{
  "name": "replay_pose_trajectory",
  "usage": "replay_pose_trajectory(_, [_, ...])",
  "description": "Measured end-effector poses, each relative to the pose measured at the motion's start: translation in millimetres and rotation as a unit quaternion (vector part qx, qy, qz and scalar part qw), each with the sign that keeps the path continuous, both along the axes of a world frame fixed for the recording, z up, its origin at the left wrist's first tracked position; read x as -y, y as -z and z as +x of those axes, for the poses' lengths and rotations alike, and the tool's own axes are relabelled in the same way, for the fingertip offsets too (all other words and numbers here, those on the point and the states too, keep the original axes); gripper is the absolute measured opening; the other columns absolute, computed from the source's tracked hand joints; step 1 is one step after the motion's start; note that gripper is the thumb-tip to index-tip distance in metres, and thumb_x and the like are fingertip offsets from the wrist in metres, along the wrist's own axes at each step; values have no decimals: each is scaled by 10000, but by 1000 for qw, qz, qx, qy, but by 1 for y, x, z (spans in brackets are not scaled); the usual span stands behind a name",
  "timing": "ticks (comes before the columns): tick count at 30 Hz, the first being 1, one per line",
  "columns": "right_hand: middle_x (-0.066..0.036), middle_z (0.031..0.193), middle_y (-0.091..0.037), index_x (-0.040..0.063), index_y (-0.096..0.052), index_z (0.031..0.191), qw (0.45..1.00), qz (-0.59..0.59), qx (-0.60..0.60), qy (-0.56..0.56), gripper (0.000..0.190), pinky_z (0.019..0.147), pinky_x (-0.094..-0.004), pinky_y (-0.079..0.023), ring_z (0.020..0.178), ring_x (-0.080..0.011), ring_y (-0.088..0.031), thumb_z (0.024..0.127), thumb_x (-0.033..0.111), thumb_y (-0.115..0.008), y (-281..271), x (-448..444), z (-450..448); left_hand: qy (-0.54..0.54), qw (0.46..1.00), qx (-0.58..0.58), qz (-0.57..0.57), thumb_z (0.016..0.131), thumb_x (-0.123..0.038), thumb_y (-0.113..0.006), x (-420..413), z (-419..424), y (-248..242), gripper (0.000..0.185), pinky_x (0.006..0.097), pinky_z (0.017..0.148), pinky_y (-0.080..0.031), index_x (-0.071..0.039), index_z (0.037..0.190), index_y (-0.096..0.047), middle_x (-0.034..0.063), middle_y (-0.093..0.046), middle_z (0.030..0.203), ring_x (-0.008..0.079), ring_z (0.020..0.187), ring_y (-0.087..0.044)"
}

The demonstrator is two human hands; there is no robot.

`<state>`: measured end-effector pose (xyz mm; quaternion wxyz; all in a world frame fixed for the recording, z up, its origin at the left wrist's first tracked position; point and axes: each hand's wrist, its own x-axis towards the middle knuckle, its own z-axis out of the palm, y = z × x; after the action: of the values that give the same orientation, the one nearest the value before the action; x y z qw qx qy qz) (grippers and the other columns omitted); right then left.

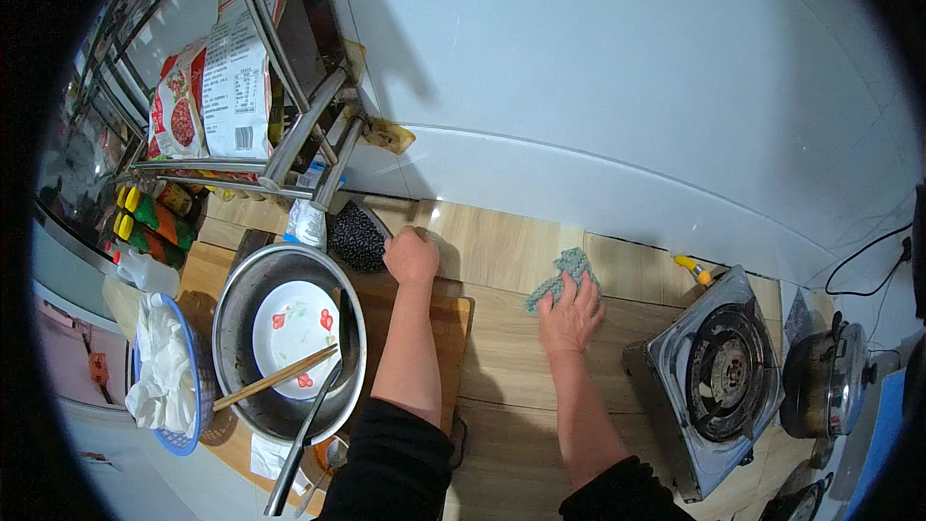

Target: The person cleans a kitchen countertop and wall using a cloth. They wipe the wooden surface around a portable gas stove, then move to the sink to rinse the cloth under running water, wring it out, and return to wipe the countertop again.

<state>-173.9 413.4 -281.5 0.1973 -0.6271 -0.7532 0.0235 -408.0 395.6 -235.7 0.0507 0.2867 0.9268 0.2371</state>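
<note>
My right hand (pixel 569 315) rests on a crumpled green cloth (pixel 571 261) on the wood-look countertop (pixel 506 333), fingers spread over its near part. Farther left, my left hand (pixel 411 256) is curled at the right edge of a black-and-white speckled object (pixel 357 236) by the wall; its fingertips are hidden. Just left of my left forearm stands a large metal basin (pixel 230 347). In it sits a white plate with red printed motifs (pixel 278 325). Wooden chopsticks (pixel 271 380) and a dark-handled utensil (pixel 300 441) lie across the basin's rim.
A gas stove (pixel 723 376) stands to the right, with a lidded pot (pixel 825 376) beyond it. Near the wall lies a yellow hose fitting (pixel 692 269). A metal rack (pixel 296 137) with food bags overhangs the left. A blue basket (pixel 195 376) sits left of the basin on a wooden board (pixel 452 333).
</note>
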Motion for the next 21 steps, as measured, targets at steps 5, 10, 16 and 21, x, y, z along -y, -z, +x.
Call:
replay_pose_trajectory(5, [-139, 1312, -369, 138, -441, 1234, 999, -15, -28, 42, 440, 986, -523, -249, 1239, -299, -307, 830, 279, -541, 2, -16, 3, 4, 994, 109, 30, 790, -201, -551, -3, 0, -1, 261, 389, 834, -450, -36, 971, -640, 175, -637, 961, 327, 961, -569])
replay_pose_trajectory(10, [-134, 1322, -363, 142, -430, 1239, 992, -46, -20, 112, 415, 977, -523, -256, 1250, -294, -297, 854, 257, -532, -4, -31, 19, 7, 986, 145, 78, 786, -196, -544, -6, 20, 1, 267, 392, 812, -466, -21, 962, -642, 191, -638, 949, 341, 914, -600])
replay_pose_trajectory(16, [-106, 1333, -349, 144, -422, 1235, 986, -75, -30, 145, 395, 982, -510, -251, 1261, -278, -281, 862, 233, -519, -10, -34, 14, -18, 970, 220, 100, 767, -170, -535, -9, 13, 11, 251, 394, 772, -473, 3, 911, -646, 211, -637, 917, 346, 878, -611])
replay_pose_trajectory(21, [-103, 1324, -362, 148, -447, 1206, 986, -46, -50, 154, 379, 980, -512, -246, 1259, -271, -287, 844, 223, -531, -4, -37, 14, -55, 934, 319, 153, 754, -124, -522, -13, 5, 25, 251, 380, 713, -466, 64, 888, -622, 219, -630, 859, 326, 792, -622])
